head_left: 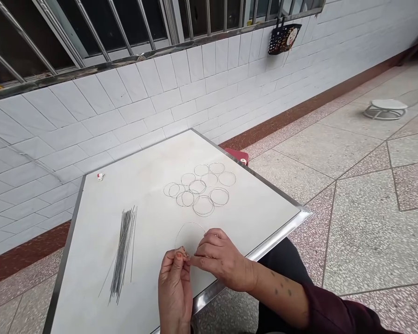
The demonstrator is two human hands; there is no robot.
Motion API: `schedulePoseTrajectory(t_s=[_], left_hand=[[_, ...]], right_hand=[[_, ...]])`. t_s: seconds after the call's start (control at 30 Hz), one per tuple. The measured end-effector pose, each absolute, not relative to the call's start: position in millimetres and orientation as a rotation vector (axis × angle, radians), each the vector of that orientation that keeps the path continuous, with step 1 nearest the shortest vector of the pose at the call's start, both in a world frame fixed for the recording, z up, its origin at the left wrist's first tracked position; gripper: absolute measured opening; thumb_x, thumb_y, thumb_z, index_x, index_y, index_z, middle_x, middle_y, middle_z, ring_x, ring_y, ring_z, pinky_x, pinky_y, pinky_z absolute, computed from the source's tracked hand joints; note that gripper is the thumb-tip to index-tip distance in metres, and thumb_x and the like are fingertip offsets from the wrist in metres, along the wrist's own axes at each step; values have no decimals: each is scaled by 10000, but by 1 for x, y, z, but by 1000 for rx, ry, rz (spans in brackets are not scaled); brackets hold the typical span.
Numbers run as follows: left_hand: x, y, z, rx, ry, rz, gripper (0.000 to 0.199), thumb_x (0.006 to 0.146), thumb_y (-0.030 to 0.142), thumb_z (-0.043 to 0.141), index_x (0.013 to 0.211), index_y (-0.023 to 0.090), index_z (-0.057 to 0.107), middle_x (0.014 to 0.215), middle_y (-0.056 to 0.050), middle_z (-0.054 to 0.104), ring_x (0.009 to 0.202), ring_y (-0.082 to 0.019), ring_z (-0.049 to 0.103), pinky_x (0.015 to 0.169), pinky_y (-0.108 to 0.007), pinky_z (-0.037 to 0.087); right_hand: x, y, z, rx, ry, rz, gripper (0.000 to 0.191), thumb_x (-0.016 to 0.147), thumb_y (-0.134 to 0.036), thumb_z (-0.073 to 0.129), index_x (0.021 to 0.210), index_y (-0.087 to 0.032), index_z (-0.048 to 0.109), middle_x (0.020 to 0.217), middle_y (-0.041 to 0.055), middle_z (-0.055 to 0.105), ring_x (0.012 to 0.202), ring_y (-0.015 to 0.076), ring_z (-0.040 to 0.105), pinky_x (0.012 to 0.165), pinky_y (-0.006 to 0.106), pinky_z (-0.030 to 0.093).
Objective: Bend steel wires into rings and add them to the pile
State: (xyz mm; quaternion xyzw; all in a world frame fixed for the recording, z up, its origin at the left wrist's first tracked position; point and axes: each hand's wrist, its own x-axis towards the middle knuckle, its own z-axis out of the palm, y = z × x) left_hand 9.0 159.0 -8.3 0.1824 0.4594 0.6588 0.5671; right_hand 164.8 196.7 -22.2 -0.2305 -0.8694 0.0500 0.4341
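A thin wire [190, 223], bent into a loop, rises from between my hands near the table's front edge. My left hand [176, 285] pinches one end of it between thumb and fingers. My right hand [223, 260] is closed at the other side of the loop, its fingertips meeting those of the left; the wire ends are hidden in the fingers. Beyond my hands lie several wire rings [204, 205], some overlapping. To the left is a bundle of straight dark wires [121, 253], with a few strays beside it.
The white table [142, 176] has a metal rim and stands near a tiled wall [153, 93] with a barred window. A small red and white object [101, 176] lies at its far left corner. A red stool [237, 156] shows behind the table; a white stool [386, 107] stands farther right.
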Motion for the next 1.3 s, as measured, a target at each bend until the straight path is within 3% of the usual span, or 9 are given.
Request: schedulePoseTrajectory(t_s=[0.53,0.77,1.0,1.13,1.3], left_hand=[[6,150,-3,477,1082,1486,208,659,289,857,692,184,681,745,-4,628,734,-123,574,734,-247,508],[-4,145,1,516,1088,1424,205,660,285,854,681,177,681,742,-9,620,690,-116,560,700,-240,496],[-15,144,8,517,1094,1390,236,617,282,877,648,175,668,696,-4,598,653,-117,545,658,-242,486],[-14,144,9,491,1113,1415,248,607,289,883,663,165,676,722,-18,618,671,-116,560,664,-240,485],[-7,143,8,439,1139,1487,254,628,320,873,684,179,670,822,-15,645,716,-108,582,715,-247,490]], right_hand=[[173,190,-17,-536,-2208,96,311,982,-99,467,1227,-256,577,864,-26,676,877,130,556,970,372,386],[183,189,-9,-547,-2327,13,265,1000,-99,434,1171,-239,581,916,-17,681,966,130,552,1081,404,312],[195,197,2,-534,-2386,-18,231,1024,-114,419,1126,-233,589,963,-31,696,981,122,550,1096,407,305],[194,199,3,-510,-2294,16,210,1008,-116,454,1104,-230,603,1000,-11,697,997,139,556,1029,390,381],[184,187,-5,-642,-2017,211,125,949,-188,586,1070,-207,611,964,52,653,880,155,576,779,306,487]])
